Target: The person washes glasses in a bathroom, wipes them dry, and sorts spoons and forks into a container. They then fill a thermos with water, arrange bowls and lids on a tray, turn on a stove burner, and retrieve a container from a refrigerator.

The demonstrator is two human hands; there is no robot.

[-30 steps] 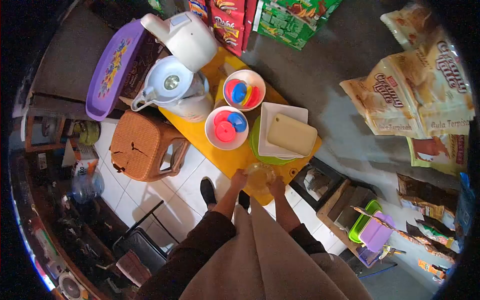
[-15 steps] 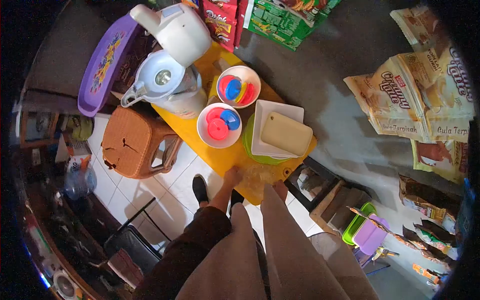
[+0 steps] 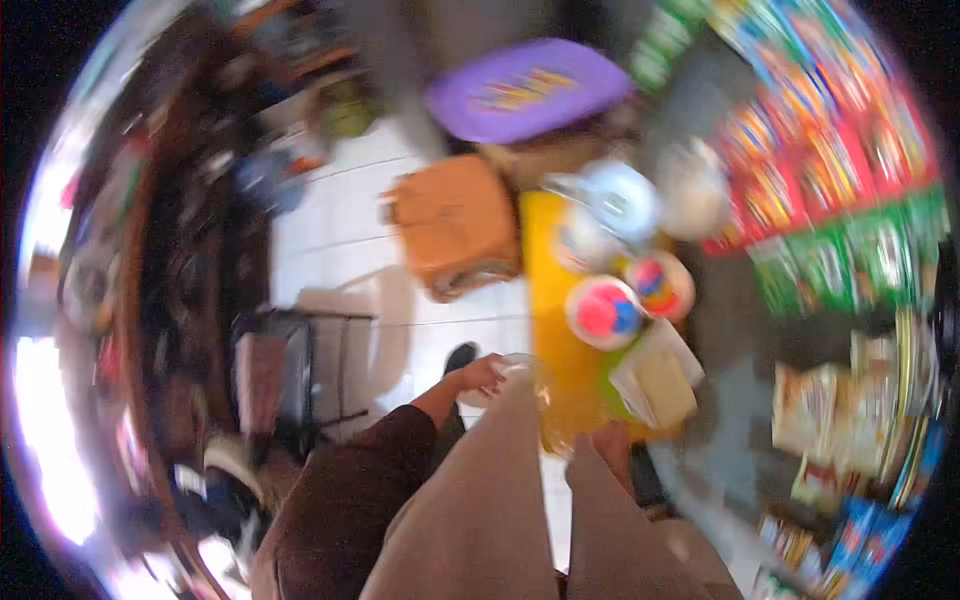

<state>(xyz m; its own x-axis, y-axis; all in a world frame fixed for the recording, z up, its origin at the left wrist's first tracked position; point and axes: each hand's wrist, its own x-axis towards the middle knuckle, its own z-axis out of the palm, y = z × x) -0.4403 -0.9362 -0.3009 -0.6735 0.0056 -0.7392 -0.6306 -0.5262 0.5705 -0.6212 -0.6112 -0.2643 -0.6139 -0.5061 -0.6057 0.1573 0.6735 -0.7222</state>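
Observation:
My left hand [image 3: 482,376] is at the near left edge of the yellow table [image 3: 565,390], its fingers closed on a see-through plastic piece [image 3: 516,366]. Motion blur hides the exact kind of that piece. My right hand [image 3: 612,440] is at the near right edge, partly behind the cloth over my lap, and its fingers are smeared. Closest to it are a white square dish and a cream rectangular lid [image 3: 660,388], stacked over something green. Further back, two white bowls hold pink, blue and other coloured discs [image 3: 606,312].
A pitcher with a pale blue lid [image 3: 618,200] stands at the table's far end. Left of the table are an orange-brown woven stool [image 3: 455,222] and a dark chair [image 3: 275,370]. A purple tray [image 3: 530,90] leans behind. Snack packets [image 3: 800,170] hang along the right wall.
The view has swung left, so the table now appears further right. My left hand has moved out to the table's left edge with the see-through piece, which was over the table between both hands.

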